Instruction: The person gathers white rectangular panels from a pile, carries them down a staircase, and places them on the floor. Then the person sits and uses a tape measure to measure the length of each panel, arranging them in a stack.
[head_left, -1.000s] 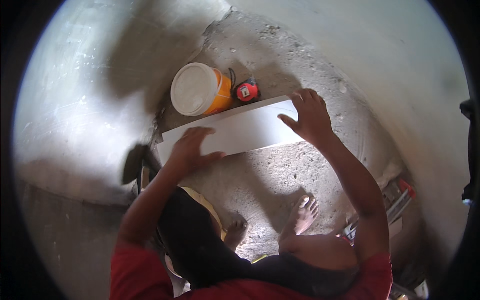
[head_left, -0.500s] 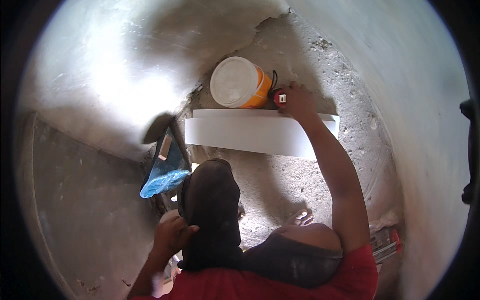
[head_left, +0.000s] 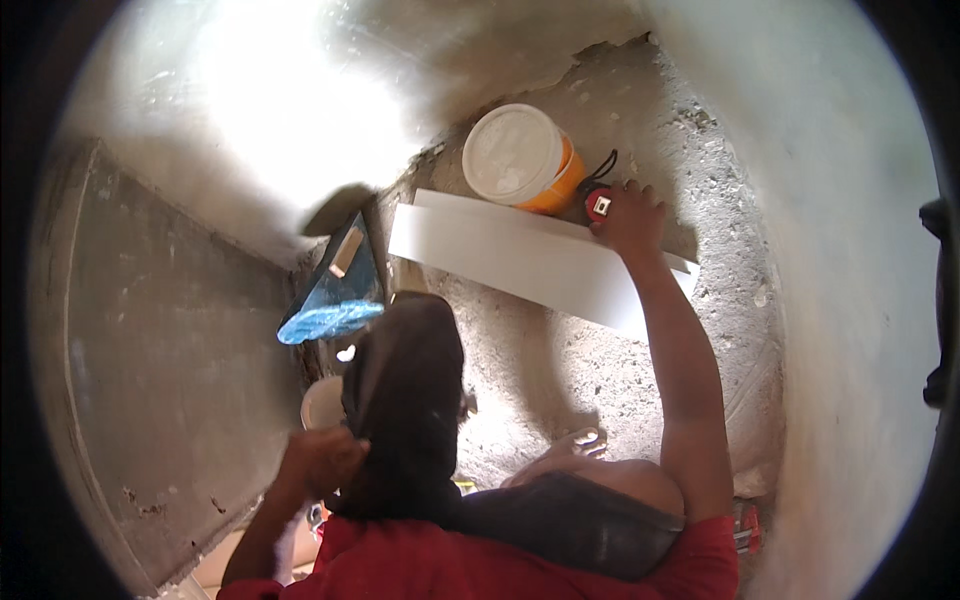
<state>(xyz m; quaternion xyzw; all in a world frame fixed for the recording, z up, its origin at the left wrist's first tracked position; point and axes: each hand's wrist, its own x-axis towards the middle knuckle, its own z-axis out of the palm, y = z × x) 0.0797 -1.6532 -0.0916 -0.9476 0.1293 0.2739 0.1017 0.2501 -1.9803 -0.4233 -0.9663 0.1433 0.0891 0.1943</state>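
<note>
While right fingers [head_left: 634,195], part-spread, touch tape measure [head_left: 599,206], grip unclear, left fingers [head_left: 343,452] curl, hold unclear

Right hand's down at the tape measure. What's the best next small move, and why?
Probably firm up the right hand on the red tape measure and lift it straight up: the fingers are already beside it, and the orange bucket and white panels lie close, so dragging might nudge them.

Red cloth shirt [head_left: 430,565], short-sleeved, right sleeve [head_left: 708,552] same plain red. Dark charcoal cloth legwear [head_left: 400,400], loose; left knee [head_left: 415,325] covered, right knee [head_left: 655,488] bare above the hem [head_left: 630,512]. Left hand [head_left: 325,460], right hand [head_left: 632,217], visible foot [head_left: 562,453] all bare
</note>
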